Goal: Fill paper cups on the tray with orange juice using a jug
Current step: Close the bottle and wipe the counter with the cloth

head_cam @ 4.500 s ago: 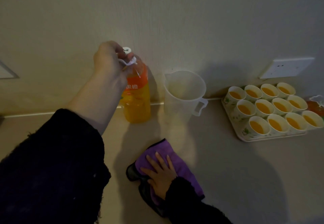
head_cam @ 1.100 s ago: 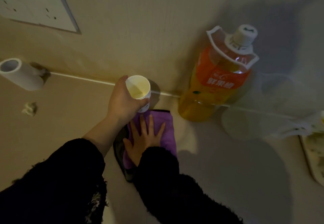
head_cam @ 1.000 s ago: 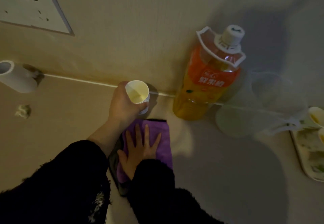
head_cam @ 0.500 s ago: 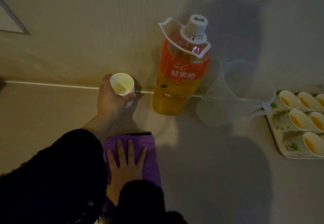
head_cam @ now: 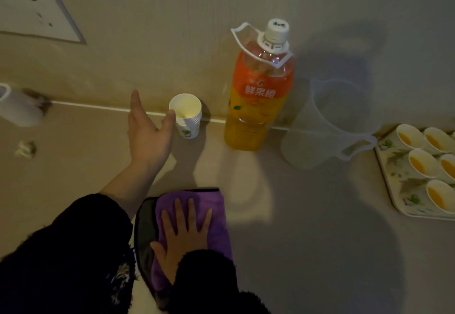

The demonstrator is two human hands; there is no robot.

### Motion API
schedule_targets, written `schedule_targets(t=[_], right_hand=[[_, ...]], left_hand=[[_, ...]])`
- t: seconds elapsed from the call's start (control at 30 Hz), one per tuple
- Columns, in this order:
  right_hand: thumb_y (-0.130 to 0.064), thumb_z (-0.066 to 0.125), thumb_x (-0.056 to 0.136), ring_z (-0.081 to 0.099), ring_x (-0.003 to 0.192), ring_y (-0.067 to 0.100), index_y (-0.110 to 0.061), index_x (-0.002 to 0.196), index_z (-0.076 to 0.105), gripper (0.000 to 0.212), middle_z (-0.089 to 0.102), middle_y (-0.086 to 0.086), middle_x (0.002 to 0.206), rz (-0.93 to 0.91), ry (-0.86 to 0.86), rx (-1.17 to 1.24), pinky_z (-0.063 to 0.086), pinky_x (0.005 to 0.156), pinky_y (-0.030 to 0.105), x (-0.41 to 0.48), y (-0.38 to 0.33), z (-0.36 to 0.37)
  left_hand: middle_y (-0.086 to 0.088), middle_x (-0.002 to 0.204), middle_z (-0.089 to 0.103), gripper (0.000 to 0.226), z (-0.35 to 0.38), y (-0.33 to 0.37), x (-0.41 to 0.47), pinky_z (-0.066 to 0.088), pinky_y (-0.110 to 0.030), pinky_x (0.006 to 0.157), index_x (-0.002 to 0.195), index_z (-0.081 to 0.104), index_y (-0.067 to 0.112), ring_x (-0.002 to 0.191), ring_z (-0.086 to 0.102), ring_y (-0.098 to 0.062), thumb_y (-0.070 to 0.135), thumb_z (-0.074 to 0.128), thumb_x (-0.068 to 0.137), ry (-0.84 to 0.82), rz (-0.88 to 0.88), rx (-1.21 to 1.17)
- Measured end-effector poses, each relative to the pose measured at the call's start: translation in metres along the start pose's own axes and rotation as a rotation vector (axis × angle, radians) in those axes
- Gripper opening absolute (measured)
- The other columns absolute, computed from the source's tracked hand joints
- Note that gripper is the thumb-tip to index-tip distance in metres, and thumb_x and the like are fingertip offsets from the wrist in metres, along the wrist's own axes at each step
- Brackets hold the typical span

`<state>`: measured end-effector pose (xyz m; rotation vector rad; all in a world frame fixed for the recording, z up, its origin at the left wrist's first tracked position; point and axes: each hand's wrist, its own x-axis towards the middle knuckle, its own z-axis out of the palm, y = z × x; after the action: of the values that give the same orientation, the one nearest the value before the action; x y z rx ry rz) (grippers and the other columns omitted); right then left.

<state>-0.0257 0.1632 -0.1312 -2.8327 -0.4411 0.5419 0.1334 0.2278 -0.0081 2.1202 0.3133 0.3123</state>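
Note:
A stack of white paper cups (head_cam: 187, 119) stands by the wall. My left hand (head_cam: 147, 132) is just left of it with fingers spread, the thumb tip near the rim, holding nothing. My right hand (head_cam: 185, 232) presses flat on a purple cloth (head_cam: 216, 205) on the counter. An orange juice bottle (head_cam: 258, 92) with a white cap stands right of the cups. A clear plastic jug (head_cam: 330, 126), empty, stands beside it. At the right edge a tray (head_cam: 394, 185) carries several paper cups (head_cam: 418, 163) with orange juice in them.
A wall socket (head_cam: 37, 13) is at the upper left. A white roll (head_cam: 17, 107) lies at the left edge against the wall, with a crumpled scrap (head_cam: 24, 147) near it. The beige counter (head_cam: 307, 240) stretches between cloth and tray.
My left hand set the cup stack down by the wall and let go, fingers now spread. The right hand stays flat on the cloth. The view shifted.

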Motion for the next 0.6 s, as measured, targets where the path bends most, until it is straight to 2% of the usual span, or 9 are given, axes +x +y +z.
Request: schedule_targets(t=[0.13,0.23,0.33,0.37,0.43,0.47,0.5,0.6], right_hand=[[-0.059,0.017,0.093,-0.021,0.142,0.035,-0.024,0.151,0.0,0.07,-0.018,0.005,0.158,-0.045,-0.011,-0.014,-0.033,0.096,0.064,-0.029,0.005,0.007],[-0.058,0.016,0.094,-0.023,0.142,0.033,-0.025,0.151,-0.001,0.069,-0.024,0.002,0.155,-0.031,-0.022,0.015,-0.029,0.099,0.064,-0.056,0.014,0.014],[-0.057,0.019,0.094,-0.022,0.143,0.032,-0.026,0.151,0.002,0.067,-0.028,-0.002,0.148,0.041,-0.012,0.055,-0.032,0.097,0.062,-0.077,0.028,0.015],[-0.057,0.023,0.094,-0.016,0.144,0.033,-0.027,0.151,0.008,0.066,-0.021,-0.002,0.152,0.089,0.006,0.054,-0.029,0.099,0.063,-0.085,0.037,0.017],[-0.059,0.035,0.085,0.017,0.143,0.035,-0.03,0.142,0.04,0.065,0.021,0.0,0.156,0.207,0.035,0.087,-0.005,0.106,0.067,-0.102,0.057,0.017],[-0.062,0.039,0.079,0.032,0.137,0.032,-0.03,0.134,0.052,0.065,0.04,0.0,0.148,0.249,0.058,0.094,0.006,0.106,0.066,-0.11,0.068,0.021],[-0.063,0.041,0.075,0.039,0.132,0.03,-0.031,0.128,0.058,0.064,0.049,0.0,0.142,0.271,0.087,0.074,0.012,0.105,0.065,-0.116,0.08,0.023],[-0.064,0.042,0.074,0.042,0.129,0.027,-0.032,0.125,0.06,0.063,0.053,0.0,0.138,0.321,0.139,0.057,0.015,0.104,0.064,-0.134,0.117,0.019]], left_hand=[[-0.005,0.159,0.01,0.073,-0.003,0.01,-0.035,0.012,-0.029,0.116,0.152,0.005,0.016,0.145,0.011,-0.017,0.032,0.05,0.096,-0.016,-0.008,-0.043],[-0.007,0.158,0.011,0.072,0.004,0.021,-0.064,0.017,-0.039,0.118,0.152,0.003,0.019,0.145,0.013,-0.018,0.034,0.047,0.097,-0.042,-0.034,-0.066],[-0.008,0.158,0.013,0.07,0.013,0.031,-0.089,0.02,-0.043,0.117,0.152,0.003,0.02,0.145,0.014,-0.018,0.035,0.045,0.097,-0.092,-0.042,-0.071],[-0.008,0.158,0.013,0.07,0.018,0.035,-0.099,0.02,-0.043,0.117,0.152,0.003,0.02,0.145,0.014,-0.018,0.035,0.044,0.098,-0.115,-0.038,-0.067],[-0.007,0.158,0.015,0.068,0.031,0.046,-0.118,0.021,-0.042,0.117,0.152,0.004,0.02,0.144,0.015,-0.018,0.034,0.044,0.098,-0.154,-0.017,-0.055],[-0.006,0.158,0.015,0.068,0.037,0.052,-0.128,0.02,-0.041,0.117,0.152,0.005,0.019,0.144,0.016,-0.018,0.034,0.044,0.098,-0.174,-0.007,-0.052],[-0.005,0.158,0.014,0.068,0.044,0.057,-0.136,0.02,-0.041,0.117,0.152,0.005,0.018,0.144,0.016,-0.018,0.034,0.043,0.098,-0.194,-0.001,-0.051],[-0.001,0.158,0.011,0.067,0.061,0.071,-0.157,0.019,-0.04,0.117,0.152,0.004,0.018,0.144,0.015,-0.018,0.035,0.041,0.099,-0.269,0.01,-0.062]])
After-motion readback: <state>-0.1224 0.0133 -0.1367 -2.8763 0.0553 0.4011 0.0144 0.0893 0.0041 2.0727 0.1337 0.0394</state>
